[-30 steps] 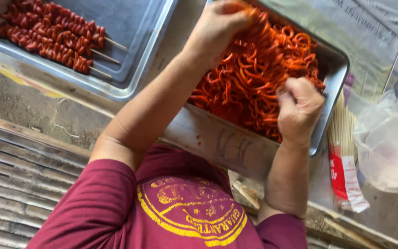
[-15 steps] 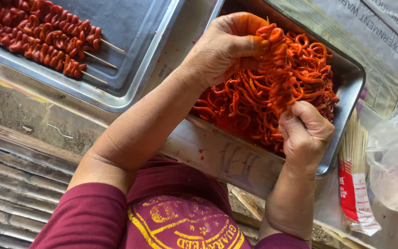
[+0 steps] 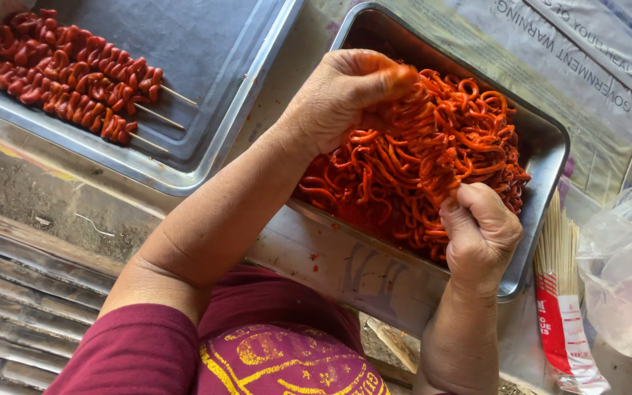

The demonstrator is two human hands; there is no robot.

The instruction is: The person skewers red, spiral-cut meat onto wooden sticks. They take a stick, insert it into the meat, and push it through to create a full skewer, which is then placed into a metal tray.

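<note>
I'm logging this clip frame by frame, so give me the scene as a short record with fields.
setting: newspaper-covered worktable, seen from above
left hand: pinching the top of a folded orange-red marinated strip bundle
right hand: closed at the bundle's lower end
main tray: rectangular steel tray heaped with loose orange-red strips
second tray: steel tray with finished red skewers
beside: pack of bamboo sticks, clear plastic bag
</note>
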